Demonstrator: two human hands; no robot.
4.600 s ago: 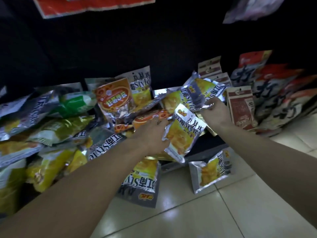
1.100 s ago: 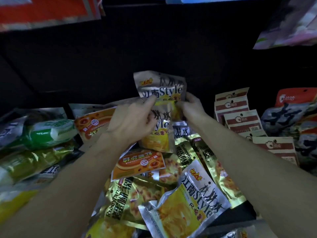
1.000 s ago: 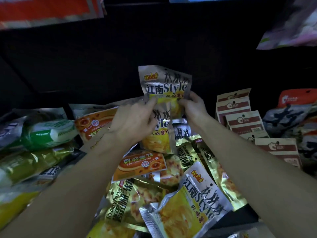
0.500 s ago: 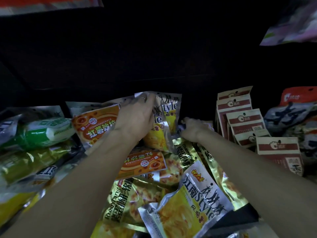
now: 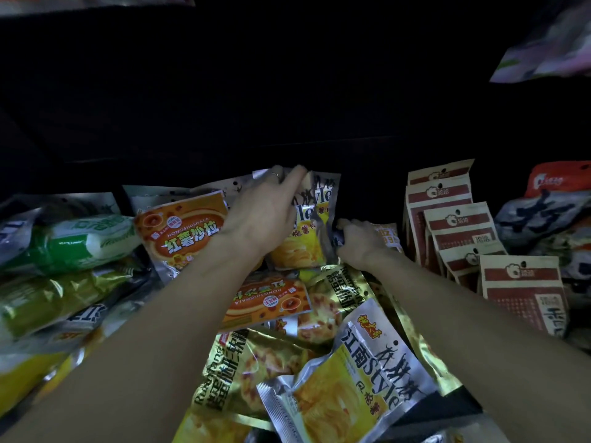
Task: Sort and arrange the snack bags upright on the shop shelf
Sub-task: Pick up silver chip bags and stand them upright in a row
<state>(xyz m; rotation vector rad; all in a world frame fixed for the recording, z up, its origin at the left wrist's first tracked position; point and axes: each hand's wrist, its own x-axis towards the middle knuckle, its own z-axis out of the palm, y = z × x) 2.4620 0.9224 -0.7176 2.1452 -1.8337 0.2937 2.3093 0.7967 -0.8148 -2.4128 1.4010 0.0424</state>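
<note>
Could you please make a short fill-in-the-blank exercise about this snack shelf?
1. The left hand holds the silver bags standing ___.
2. The brown packs stand to the ___ of both hands.
3. The green bag lies at the far ___.

Answers: upright; right; left

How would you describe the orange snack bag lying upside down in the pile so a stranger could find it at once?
Start at the tidy row of red-and-cream packets standing on the right, then move left past both forearms into the loose heap. The orange bag lies flat between the forearms. Unlike the upright orange bag behind, its print reads upside down.
</note>
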